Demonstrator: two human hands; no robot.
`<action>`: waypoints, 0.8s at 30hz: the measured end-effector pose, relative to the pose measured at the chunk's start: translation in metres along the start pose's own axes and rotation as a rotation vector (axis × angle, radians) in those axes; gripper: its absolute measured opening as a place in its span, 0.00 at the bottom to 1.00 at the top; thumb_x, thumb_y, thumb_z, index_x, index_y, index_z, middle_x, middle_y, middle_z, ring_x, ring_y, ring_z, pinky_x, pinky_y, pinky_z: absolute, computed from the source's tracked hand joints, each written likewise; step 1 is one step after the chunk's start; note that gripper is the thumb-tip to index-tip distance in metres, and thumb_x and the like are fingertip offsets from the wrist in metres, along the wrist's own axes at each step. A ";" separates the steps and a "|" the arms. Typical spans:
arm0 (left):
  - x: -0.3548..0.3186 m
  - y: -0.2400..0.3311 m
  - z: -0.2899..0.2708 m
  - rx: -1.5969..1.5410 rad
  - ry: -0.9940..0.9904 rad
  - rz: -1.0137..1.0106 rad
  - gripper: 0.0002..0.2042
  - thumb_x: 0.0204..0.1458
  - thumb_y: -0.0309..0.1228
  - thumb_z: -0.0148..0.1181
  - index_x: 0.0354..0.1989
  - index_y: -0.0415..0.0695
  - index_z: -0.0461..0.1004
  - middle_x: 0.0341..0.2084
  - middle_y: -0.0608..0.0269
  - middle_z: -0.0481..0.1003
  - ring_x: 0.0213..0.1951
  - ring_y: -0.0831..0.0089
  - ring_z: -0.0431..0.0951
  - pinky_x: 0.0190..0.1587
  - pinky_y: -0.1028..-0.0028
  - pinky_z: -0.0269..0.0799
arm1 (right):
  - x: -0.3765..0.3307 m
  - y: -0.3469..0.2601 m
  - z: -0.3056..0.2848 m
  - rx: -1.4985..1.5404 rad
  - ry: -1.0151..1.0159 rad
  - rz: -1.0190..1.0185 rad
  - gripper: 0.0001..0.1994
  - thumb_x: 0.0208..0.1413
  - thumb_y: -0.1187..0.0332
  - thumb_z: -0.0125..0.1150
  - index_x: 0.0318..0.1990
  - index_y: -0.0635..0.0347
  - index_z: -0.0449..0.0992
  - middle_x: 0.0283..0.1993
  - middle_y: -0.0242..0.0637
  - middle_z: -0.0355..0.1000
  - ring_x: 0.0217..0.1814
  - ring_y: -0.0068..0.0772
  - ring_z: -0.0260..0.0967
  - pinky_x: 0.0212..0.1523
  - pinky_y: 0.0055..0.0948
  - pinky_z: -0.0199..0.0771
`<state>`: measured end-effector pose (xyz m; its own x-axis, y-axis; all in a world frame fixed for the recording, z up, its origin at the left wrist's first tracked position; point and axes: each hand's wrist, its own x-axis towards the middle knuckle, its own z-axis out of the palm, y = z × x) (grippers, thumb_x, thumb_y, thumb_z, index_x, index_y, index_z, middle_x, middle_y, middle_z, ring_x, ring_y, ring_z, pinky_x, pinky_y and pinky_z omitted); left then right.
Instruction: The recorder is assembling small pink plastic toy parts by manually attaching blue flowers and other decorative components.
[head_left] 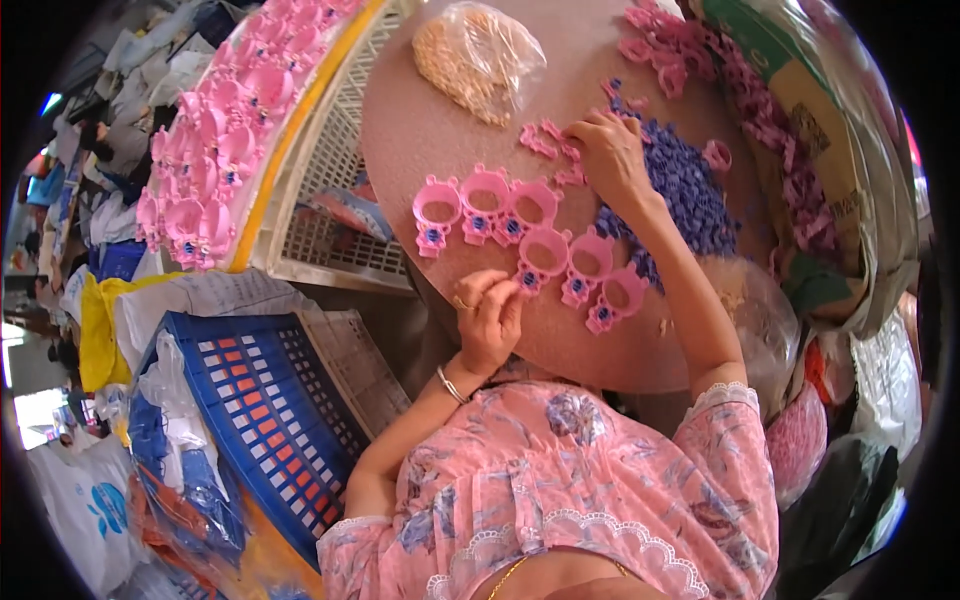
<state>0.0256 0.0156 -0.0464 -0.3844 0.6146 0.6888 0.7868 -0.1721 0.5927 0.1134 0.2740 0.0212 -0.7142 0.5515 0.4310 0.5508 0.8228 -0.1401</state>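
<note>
Fingers curled, the left hand [488, 318] has its tips against the lower part of one of six pink ring-shaped frames [545, 270]; from where I stand I can't tell whether it's pinching it or only steadying it. The right hand [610, 155] reaches across the counter [425, 140], fingers bent down among small pink parts [538, 140] at the edge of the heap of blue pieces [690, 190]. Whatever those fingers might have hold of is hidden.

The frames sit in a crooked row, close together, some seeming to touch, so I'd worry that a nudge from the left hand would jostle the neighbours too. The leftmost frame [432, 225] lies near the counter's rim; a careless knuckle could tip it over the side.

That right forearm crosses the near side of the blue heap, and if it dropped while drawing back, it could drag pieces in among the frames. The loose pink parts lie close enough to the heap to get mixed in.

Farther out, the clear bag of peach-coloured bits [465, 65] could spill if knocked, since I can't see whether it's tied. The open sack [850, 200] on the right might shed its pink pieces if bumped.
</note>
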 end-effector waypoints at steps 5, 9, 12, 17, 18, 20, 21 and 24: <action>-0.002 0.005 0.001 -0.014 -0.034 -0.012 0.10 0.51 0.29 0.69 0.38 0.45 0.75 0.41 0.58 0.74 0.42 0.59 0.75 0.45 0.64 0.69 | 0.059 -0.012 0.050 0.110 -0.138 -0.164 0.08 0.52 0.72 0.59 0.38 0.54 0.82 0.40 0.37 0.78 0.50 0.40 0.72 0.51 0.41 0.65; 0.003 0.005 0.004 -0.043 -0.046 -0.004 0.10 0.50 0.31 0.68 0.38 0.44 0.76 0.41 0.59 0.73 0.43 0.59 0.75 0.46 0.63 0.68 | 0.063 -0.016 0.078 -0.106 -0.147 -0.138 0.07 0.47 0.74 0.62 0.35 0.57 0.81 0.40 0.40 0.77 0.47 0.44 0.74 0.49 0.41 0.70; 0.004 0.001 0.004 -0.034 -0.030 -0.015 0.10 0.50 0.29 0.70 0.39 0.45 0.75 0.41 0.58 0.74 0.43 0.58 0.75 0.45 0.63 0.69 | 0.069 -0.017 0.075 0.100 -0.337 0.035 0.07 0.44 0.77 0.62 0.34 0.59 0.80 0.38 0.44 0.76 0.43 0.45 0.77 0.42 0.42 0.74; 0.008 0.000 -0.001 -0.034 0.028 -0.003 0.09 0.51 0.30 0.68 0.38 0.46 0.76 0.39 0.61 0.73 0.42 0.61 0.75 0.46 0.63 0.66 | 0.048 -0.042 0.030 0.513 -0.074 0.125 0.06 0.57 0.73 0.61 0.39 0.66 0.79 0.33 0.44 0.79 0.36 0.32 0.80 0.34 0.30 0.77; 0.008 -0.002 -0.001 -0.052 0.040 -0.012 0.08 0.51 0.30 0.68 0.37 0.46 0.76 0.39 0.62 0.73 0.42 0.61 0.75 0.46 0.63 0.66 | 0.039 -0.048 0.019 0.665 -0.183 0.191 0.06 0.59 0.72 0.61 0.40 0.66 0.79 0.32 0.40 0.79 0.36 0.28 0.80 0.34 0.27 0.77; 0.010 0.000 -0.004 -0.071 0.053 -0.027 0.08 0.51 0.30 0.68 0.37 0.46 0.76 0.38 0.62 0.73 0.41 0.62 0.74 0.45 0.63 0.66 | 0.020 -0.056 0.005 0.812 -0.301 0.259 0.07 0.60 0.71 0.62 0.41 0.66 0.79 0.32 0.36 0.79 0.35 0.24 0.79 0.33 0.24 0.76; 0.013 0.002 -0.008 -0.042 0.065 -0.037 0.08 0.50 0.28 0.69 0.37 0.46 0.76 0.38 0.61 0.74 0.41 0.61 0.75 0.45 0.64 0.67 | 0.013 -0.060 0.003 0.892 -0.386 0.298 0.06 0.60 0.72 0.62 0.41 0.65 0.79 0.32 0.33 0.78 0.34 0.20 0.77 0.33 0.22 0.75; 0.015 0.000 -0.012 0.012 0.082 -0.067 0.10 0.48 0.26 0.69 0.38 0.45 0.75 0.39 0.59 0.74 0.42 0.60 0.74 0.46 0.64 0.67 | -0.005 -0.074 -0.002 0.958 -0.437 0.327 0.08 0.56 0.70 0.66 0.40 0.64 0.81 0.26 0.30 0.78 0.25 0.14 0.68 0.27 0.22 0.71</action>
<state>0.0138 0.0155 -0.0313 -0.4744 0.5596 0.6795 0.7635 -0.1226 0.6340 0.0772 0.2104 0.0312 -0.7905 0.6074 -0.0791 0.3131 0.2897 -0.9045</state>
